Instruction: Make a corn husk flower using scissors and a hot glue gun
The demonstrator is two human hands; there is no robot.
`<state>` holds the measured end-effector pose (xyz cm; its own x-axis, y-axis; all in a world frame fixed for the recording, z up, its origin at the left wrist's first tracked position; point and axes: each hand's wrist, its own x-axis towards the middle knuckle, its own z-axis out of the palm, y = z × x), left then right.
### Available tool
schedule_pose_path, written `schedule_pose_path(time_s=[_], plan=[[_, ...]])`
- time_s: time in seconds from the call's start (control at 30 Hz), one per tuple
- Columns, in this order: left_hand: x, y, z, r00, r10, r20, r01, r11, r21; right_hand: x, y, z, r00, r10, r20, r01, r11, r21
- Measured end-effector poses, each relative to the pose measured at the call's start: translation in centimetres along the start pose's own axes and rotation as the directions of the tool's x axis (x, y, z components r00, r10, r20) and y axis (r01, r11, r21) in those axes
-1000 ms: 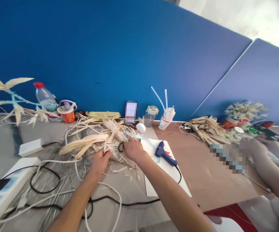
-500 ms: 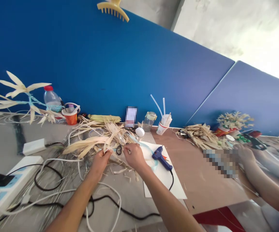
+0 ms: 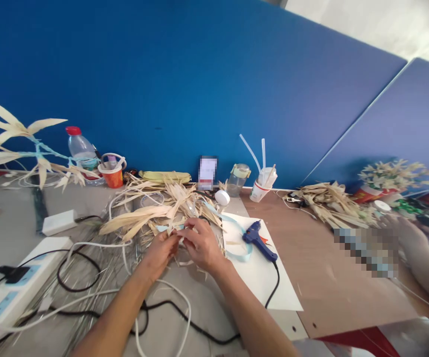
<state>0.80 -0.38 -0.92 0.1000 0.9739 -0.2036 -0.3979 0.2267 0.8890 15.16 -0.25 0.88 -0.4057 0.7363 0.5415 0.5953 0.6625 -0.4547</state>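
- Crowding the hands from behind, a loose pile of dried husks (image 3: 179, 196); beneath the forearms, a white cable (image 3: 189, 307) and a black cable (image 3: 214, 340) running toward the worktop's (image 3: 209, 297) front edge.
- Lying right of the hands, on white board (image 3: 266, 290): a blue glue gun (image 3: 253, 238) and pale-blue ribbon (image 3: 247, 256).
- Along the back edge: bottle (image 3: 82, 151), orange-red cup (image 3: 112, 177), phone (image 3: 207, 173), jar (image 3: 237, 181), cup with straws (image 3: 261, 191).
- Toward the front-left corner, a power strip (image 3: 21, 270); toward the right edge, a co-worker's hand (image 3: 403, 235).
- Above the worktop's middle, well in from the side edges — a husk piece (image 3: 171, 224), cream, thin, mostly hidden by fingers.
- Left hand (image 3: 161, 252): grip closed, pinching the husk piece. Right hand (image 3: 201, 241): fingers curled against the left fingertips — grip impossible to tell.
- Bottle label too small to read; phone screen blurred.
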Motion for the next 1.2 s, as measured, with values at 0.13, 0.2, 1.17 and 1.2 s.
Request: schedule_pose_path(time_s=[0.13, 0.2, 1.17, 1.2], plan=[[-0.2, 0.0, 0.1, 1.000, -0.016, 0.019, 0.017, 0.999, -0.036, 0.3, 0.5, 0.1, 0.951, 0.242, -0.191, -0.155, 0.910, 0.384], [-0.2, 0.1, 0.3, 0.999, 0.012, 0.029, -0.010, 0.997, -0.076, 0.4, 0.9, -0.1, 0.897, 0.408, -0.171, -0.230, 0.759, 0.609], [-0.7, 1.0, -0.1, 0.972, -0.078, 0.220, 0.085, 0.996, -0.023, -0.1, 1.4, 0.3, 0.775, 0.632, 0.002, -0.366, 0.448, 0.816], [-0.6, 0.9, -0.1, 0.975, -0.089, 0.203, 0.095, 0.995, -0.022, -0.1, 1.3, 0.2, 0.776, 0.631, -0.003, -0.368, 0.456, 0.810]])
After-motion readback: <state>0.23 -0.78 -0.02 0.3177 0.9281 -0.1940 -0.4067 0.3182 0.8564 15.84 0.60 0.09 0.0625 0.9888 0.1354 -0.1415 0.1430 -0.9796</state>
